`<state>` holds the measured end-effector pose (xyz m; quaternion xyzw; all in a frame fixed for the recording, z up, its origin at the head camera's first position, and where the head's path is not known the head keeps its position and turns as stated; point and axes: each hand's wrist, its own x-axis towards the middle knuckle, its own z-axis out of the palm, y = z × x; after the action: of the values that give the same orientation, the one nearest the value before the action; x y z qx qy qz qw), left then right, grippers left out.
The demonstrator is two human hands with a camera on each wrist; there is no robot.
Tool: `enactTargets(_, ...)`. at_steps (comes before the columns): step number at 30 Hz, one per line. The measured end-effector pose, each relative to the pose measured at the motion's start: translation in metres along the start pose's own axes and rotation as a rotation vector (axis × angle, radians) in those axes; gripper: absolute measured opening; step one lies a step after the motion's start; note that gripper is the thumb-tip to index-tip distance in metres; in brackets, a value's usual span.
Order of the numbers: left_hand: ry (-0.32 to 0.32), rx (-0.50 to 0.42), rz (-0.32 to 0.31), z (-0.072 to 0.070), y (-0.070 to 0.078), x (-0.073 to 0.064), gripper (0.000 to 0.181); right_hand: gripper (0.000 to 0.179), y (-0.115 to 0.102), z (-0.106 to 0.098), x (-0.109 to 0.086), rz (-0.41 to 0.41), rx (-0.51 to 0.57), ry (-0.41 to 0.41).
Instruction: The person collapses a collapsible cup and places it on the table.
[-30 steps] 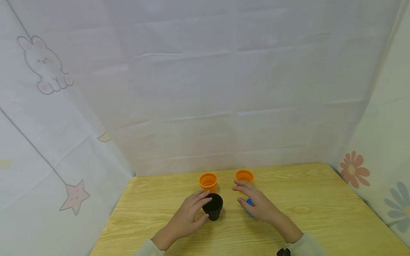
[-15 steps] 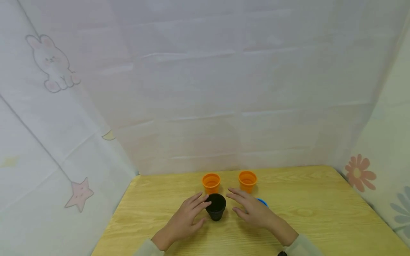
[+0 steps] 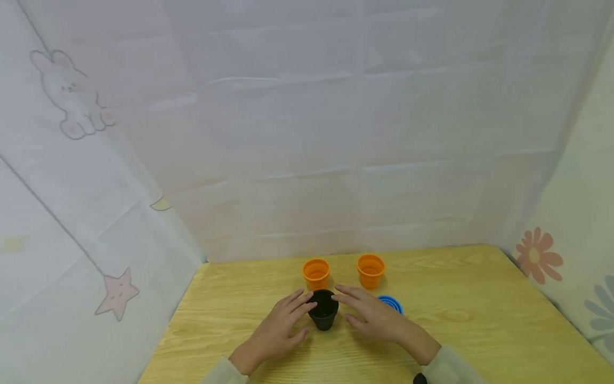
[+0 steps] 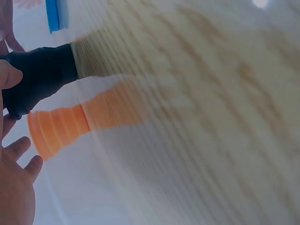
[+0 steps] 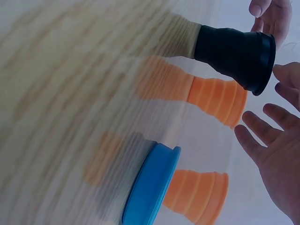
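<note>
A black collapsible cup [image 3: 323, 318] stands upright and extended on the table between the two hands. My left hand [image 3: 277, 326] is at its left side, with relaxed, spread fingers at the rim; whether they touch it I cannot tell. My right hand [image 3: 376, 316] hovers at the cup's right side, fingertips close to the rim and nothing held. In the right wrist view, that hand's fingers [image 5: 262, 129] are spread beside the black cup [image 5: 232, 54]. A blue collapsible cup [image 3: 394, 304], folded flat, lies behind the right hand, which partly covers it.
Two extended orange collapsible cups stand farther back, one orange cup [image 3: 316, 274] just behind the black cup and another orange cup [image 3: 371, 271] to its right. The wood-grain table [image 3: 479, 320] meets a white cloth backdrop [image 3: 307, 133] at its far edge.
My right hand has moved left from over the blue cup to the black cup's right side, uncovering part of the blue cup, which is flat. The left hand has stayed by the black cup.
</note>
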<state>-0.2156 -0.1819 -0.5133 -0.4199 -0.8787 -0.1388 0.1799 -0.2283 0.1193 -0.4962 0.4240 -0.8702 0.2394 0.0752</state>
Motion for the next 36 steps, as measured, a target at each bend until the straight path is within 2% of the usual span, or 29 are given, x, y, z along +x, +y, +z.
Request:
enactTargets(5,-0.014,-0.021,-0.025,0.0,0.0,-0.002,0.063,0.053,-0.002,0.003,0.004,-0.017,-0.018,-0.053)
enactTargets(11,-0.031,-0.01,-0.02,0.001,0.001,-0.002,0.062,0.058,-0.003,0.008,0.006,-0.018,-0.019,-0.135)
enactTargets(15,-0.052,-0.03,-0.05,0.001,0.002,-0.001,0.061,0.056,-0.002,0.012,0.007,-0.024,-0.021,-0.141)
enactTargets(18,-0.041,-0.075,-0.062,0.003,0.003,0.002,0.057,0.051,0.0,0.013,0.009,-0.021,-0.032,-0.112)
enactTargets(23,0.024,-0.114,-0.077,0.01,0.006,0.006,0.049,0.046,0.0,0.015,0.011,0.023,-0.03,-0.054)
enactTargets(27,0.083,-0.134,-0.109,0.011,0.008,0.011,0.046,0.04,-0.002,0.014,0.014,0.012,-0.035,0.05)
enactTargets(29,0.11,-0.143,-0.104,0.01,0.008,0.015,0.044,0.037,-0.004,0.012,0.015,-0.001,-0.026,0.11)
enactTargets(32,0.134,-0.173,-0.095,0.007,0.008,0.02,0.041,0.035,-0.004,0.007,0.014,-0.021,0.036,0.17)
enactTargets(36,0.123,-0.251,-0.109,0.001,0.01,0.024,0.036,0.033,-0.003,0.004,0.01,-0.004,0.196,0.191)
